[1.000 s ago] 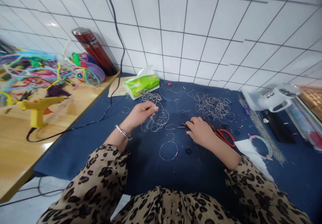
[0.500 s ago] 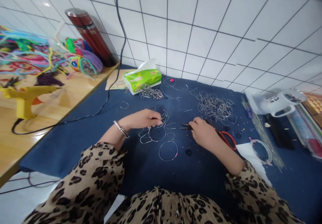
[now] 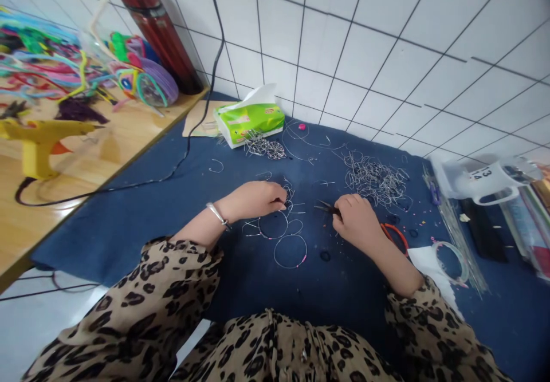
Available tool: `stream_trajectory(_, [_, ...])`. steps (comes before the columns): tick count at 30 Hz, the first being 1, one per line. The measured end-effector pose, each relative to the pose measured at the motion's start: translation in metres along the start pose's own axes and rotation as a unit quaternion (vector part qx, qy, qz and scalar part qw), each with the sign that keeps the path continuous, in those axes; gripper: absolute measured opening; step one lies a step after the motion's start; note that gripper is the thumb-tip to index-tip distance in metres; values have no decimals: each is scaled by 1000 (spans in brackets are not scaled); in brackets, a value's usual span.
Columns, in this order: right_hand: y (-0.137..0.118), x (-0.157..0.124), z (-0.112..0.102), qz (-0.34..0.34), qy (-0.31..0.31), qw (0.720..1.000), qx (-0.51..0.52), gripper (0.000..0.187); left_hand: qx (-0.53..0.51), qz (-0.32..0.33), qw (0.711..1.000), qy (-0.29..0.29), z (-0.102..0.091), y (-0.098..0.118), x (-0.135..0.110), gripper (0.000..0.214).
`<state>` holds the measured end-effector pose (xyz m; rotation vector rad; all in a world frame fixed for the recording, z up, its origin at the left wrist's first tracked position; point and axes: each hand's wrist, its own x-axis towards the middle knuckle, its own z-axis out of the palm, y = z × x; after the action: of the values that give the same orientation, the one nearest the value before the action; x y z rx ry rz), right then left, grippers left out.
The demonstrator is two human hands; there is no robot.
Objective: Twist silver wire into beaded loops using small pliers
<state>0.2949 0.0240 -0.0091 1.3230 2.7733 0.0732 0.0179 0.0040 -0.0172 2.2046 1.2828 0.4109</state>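
My left hand (image 3: 258, 201) is closed in a pinch over the blue cloth, with thin silver wire at its fingertips; the exact hold is partly hidden. Just below those fingers lies a wire ring (image 3: 273, 225) with small pink beads. Nearer to me is a second beaded wire ring (image 3: 290, 251), flat on the cloth. Bent wire pieces surround the fingertips. My right hand (image 3: 357, 219) is wrapped round a pair of pliers; their dark jaws (image 3: 325, 207) point left and slightly apart, and an orange handle (image 3: 396, 237) shows behind the hand.
A tangled wire pile (image 3: 376, 180) lies beyond my right hand, a smaller wire heap (image 3: 265, 146) by the green tissue pack (image 3: 249, 123). A white mug (image 3: 485, 181) and straight wires (image 3: 459, 239) are at right. Left are a yellow glue gun (image 3: 40, 141), red flask (image 3: 158, 35) and black cord (image 3: 189, 141).
The camera view has tilted slightly down, so the surroundings sit a little higher and further right. My left hand still pinches near the rings; my right hand keeps hold of the pliers.
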Motion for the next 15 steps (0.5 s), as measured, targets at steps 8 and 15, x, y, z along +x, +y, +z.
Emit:
stream_trajectory(8, [4,-2,-4,17,-19,1000,-14,23,32,8,996,88,0,13,4,15])
stream_trajectory(15, [-1,-8,-8,18,-36,999,-20,23,64,42,993,89,25,21,15,13])
